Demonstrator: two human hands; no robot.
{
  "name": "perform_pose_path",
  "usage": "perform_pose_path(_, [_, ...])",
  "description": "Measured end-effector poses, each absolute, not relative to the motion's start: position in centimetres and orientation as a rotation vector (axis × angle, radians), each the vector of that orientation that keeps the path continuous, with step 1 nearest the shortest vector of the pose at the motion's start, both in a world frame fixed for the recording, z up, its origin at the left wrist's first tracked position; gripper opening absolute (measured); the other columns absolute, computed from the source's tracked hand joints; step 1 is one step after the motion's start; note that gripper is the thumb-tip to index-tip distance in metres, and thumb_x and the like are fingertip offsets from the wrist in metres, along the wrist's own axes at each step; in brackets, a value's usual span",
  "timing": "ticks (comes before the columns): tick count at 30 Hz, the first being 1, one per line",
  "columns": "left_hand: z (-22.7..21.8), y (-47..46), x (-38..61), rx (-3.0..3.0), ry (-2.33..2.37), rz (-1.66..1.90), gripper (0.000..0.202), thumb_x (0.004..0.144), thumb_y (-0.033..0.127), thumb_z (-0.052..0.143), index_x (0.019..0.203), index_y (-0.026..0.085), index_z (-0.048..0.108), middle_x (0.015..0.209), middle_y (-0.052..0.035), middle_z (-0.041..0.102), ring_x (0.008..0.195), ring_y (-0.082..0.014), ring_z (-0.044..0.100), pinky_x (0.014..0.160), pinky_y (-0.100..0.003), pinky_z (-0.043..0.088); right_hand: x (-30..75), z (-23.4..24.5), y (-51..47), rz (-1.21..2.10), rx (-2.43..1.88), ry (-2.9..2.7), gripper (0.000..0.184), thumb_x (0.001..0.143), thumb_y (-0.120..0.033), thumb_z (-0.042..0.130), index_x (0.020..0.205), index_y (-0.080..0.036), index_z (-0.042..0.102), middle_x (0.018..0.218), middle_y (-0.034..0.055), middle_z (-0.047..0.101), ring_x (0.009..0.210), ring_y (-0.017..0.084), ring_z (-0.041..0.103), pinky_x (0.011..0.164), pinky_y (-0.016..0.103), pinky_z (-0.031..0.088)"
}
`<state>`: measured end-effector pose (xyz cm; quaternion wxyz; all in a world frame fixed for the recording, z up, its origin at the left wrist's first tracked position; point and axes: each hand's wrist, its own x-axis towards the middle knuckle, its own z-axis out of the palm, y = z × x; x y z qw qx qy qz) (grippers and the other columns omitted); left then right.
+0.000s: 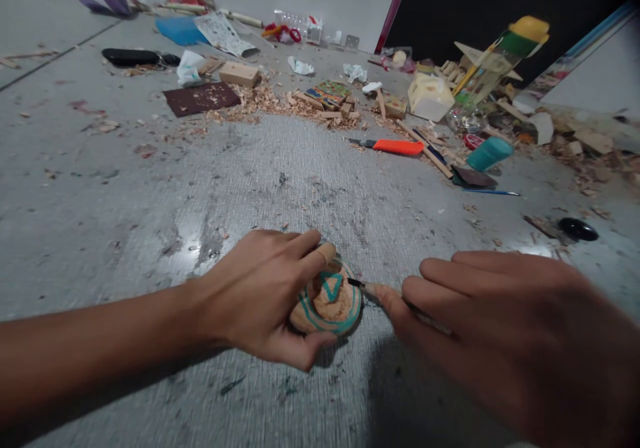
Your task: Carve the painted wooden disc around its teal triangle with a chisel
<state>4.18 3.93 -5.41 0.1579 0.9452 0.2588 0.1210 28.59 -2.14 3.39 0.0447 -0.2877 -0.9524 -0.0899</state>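
Observation:
My left hand [275, 285] grips a round carved wooden disc [345, 311] from its left side, with fingers over the far edge and thumb at the near edge. Teal lines ring its rim, and a teal triangle stands in the rough, hollowed middle. My fingers hide the disc's left part. In my right hand [480, 315], closed around the handle, is a slim paintbrush [369, 289]. Its dark tip meets the disc at the right side of the hollow, near the triangle; whether it touches the wood I cannot tell. Most of the handle is hidden by my fingers.
Wood shavings cover the far floor around a wooden block [240, 73] and brown sandpaper [203, 99]. An orange-handled craft knife [399, 147] lies ahead. To the right are a teal paint pot [490, 153], a thin blue stick [493, 193] and a black oval object [578, 229].

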Motion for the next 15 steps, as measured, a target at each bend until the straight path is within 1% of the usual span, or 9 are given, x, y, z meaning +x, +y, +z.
perform_pose_path(2, [-5.4, 3.9, 4.2, 2.73, 0.751, 0.36, 0.057, 0.075, 0.071, 0.064, 0.096, 0.019, 0.064, 0.079, -0.0028, 0.063, 0.059, -0.0229, 0.06, 0.054, -0.034, 0.033, 28.5, 3.4, -2.2, -0.268, -0.872, -2.905, 0.029, 0.101, -0.011, 0.044, 0.085, -0.021, 0.066, 0.068, -0.0022, 0.054, 0.059, 0.017, 0.045, 0.057, 0.036, 0.031])
perform_pose_path(5, [-5.3, 3.8, 4.1, 2.762, 0.732, 0.401, 0.065, 0.079, 0.082, 0.056, 0.094, 0.019, 0.064, 0.075, -0.0032, 0.064, 0.059, -0.0251, 0.063, 0.054, -0.036, 0.033, 28.5, 3.5, -2.4, -0.238, -0.871, -2.906, 0.032, 0.101, -0.011, 0.042, 0.088, -0.021, 0.07, 0.067, -0.0022, 0.055, 0.057, 0.017, 0.046, 0.056, 0.036, 0.031])
perform_pose_path(9, [-5.1, 3.8, 4.1, 2.811, 0.69, 0.5, 0.08, 0.081, 0.097, 0.042, 0.088, 0.02, 0.061, 0.067, -0.0015, 0.062, 0.052, -0.0221, 0.058, 0.052, -0.036, 0.031, 28.4, 3.2, -2.7, -0.263, -0.878, -2.901, 0.035, 0.099, -0.011, 0.042, 0.084, -0.023, 0.071, 0.066, -0.0005, 0.056, 0.056, 0.018, 0.046, 0.056, 0.039, 0.029])
perform_pose_path(13, [-4.9, 3.7, 4.1, 2.812, 0.67, 0.506, 0.084, 0.082, 0.101, 0.034, 0.083, 0.02, 0.057, 0.064, -0.0017, 0.061, 0.05, -0.0203, 0.055, 0.051, -0.036, 0.029, 28.2, 2.8, -3.3, -0.293, -0.955, -2.869, 0.035, 0.1, -0.011, 0.042, 0.087, -0.024, 0.072, 0.065, -0.001, 0.056, 0.055, 0.019, 0.047, 0.057, 0.041, 0.028])
perform_pose_path(15, [-4.8, 3.8, 4.1, 2.811, 0.683, 0.493, 0.085, 0.08, 0.103, 0.033, 0.081, 0.021, 0.055, 0.062, -0.0018, 0.06, 0.048, -0.0194, 0.053, 0.051, -0.035, 0.028, 28.2, 2.7, -3.6, -0.29, -0.989, -2.861, 0.036, 0.102, -0.011, 0.041, 0.085, -0.023, 0.07, 0.064, -0.0018, 0.055, 0.053, 0.018, 0.047, 0.056, 0.041, 0.027])
